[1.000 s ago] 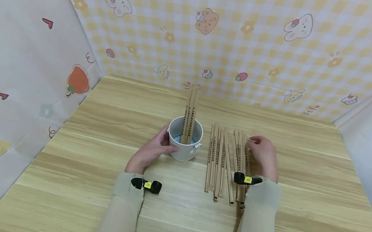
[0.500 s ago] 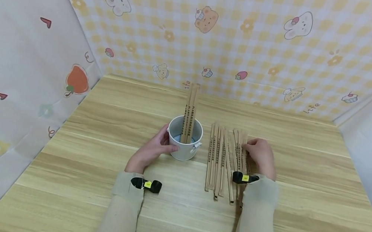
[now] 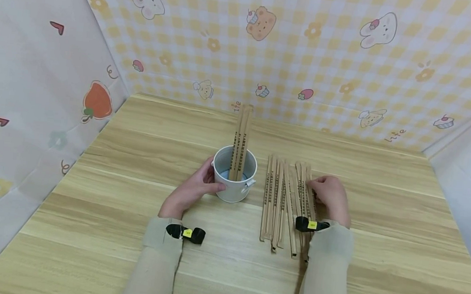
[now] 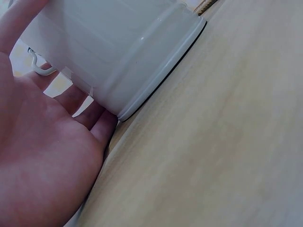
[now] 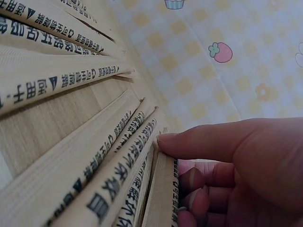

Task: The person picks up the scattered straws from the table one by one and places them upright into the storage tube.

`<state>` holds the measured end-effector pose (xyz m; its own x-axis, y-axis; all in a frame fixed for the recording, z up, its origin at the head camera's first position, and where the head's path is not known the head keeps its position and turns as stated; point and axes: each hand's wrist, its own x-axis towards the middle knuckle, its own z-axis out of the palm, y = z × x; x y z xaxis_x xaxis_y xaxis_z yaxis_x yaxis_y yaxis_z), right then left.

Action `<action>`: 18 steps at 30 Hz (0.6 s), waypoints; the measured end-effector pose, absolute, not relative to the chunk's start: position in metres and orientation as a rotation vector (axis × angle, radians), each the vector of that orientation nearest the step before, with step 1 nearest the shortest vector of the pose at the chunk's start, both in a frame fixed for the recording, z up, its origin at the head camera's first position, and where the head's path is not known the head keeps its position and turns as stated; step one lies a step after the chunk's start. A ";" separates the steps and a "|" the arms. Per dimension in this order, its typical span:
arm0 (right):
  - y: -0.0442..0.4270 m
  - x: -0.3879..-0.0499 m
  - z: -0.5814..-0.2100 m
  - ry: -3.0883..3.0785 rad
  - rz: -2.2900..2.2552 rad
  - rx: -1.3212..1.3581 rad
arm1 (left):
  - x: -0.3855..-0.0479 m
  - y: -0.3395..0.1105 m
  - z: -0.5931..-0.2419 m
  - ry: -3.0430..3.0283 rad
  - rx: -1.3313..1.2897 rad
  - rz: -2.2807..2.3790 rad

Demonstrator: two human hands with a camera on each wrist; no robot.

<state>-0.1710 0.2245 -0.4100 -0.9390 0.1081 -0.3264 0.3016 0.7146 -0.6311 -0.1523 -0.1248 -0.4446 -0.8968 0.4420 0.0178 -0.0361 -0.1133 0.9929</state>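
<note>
A white metal bucket stands upright on the table, several paper-wrapped straws leaning inside it. My left hand grips its left side, thumb at the front; in the left wrist view the fingers curl round behind the bucket. To the right of the bucket, more wrapped straws lie side by side in a loose row. My right hand is at the row's right edge. In the right wrist view its thumb and fingertips pinch the outermost straw; part of that straw is hidden.
The wooden table reaches back to a yellow checked cloth wall with printed cartoons. A white cloth wall stands at the left and another pale wall at the right.
My right hand has shifted slightly left onto the straws, and its thumb and fingers have closed at the row's right edge. The left hand and bucket keep their place.
</note>
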 end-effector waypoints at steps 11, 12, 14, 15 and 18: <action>0.224 -0.164 -0.377 2.749 -1.015 0.254 | -0.153 -0.125 -0.446 1.851 0.456 2.071; 0.223 -0.163 -0.373 2.762 -1.029 0.258 | -0.153 -0.125 -0.446 1.851 0.456 2.070; 0.222 -0.162 -0.365 2.794 -1.071 0.279 | -0.153 -0.125 -0.446 1.850 0.455 2.069; 0.221 -0.161 -0.362 2.819 -1.093 0.289 | -0.153 -0.125 -0.446 1.856 0.450 2.065; 0.219 -0.159 -0.350 2.892 -1.182 0.305 | -0.152 -0.125 -0.444 1.861 0.424 2.057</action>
<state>-0.1591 0.2186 -0.3501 -0.9811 0.1780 -0.0753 0.1798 0.6977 -0.6935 -0.1520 -0.1249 -0.4436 -0.9000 0.4360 -0.0032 -0.0468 -0.0893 0.9949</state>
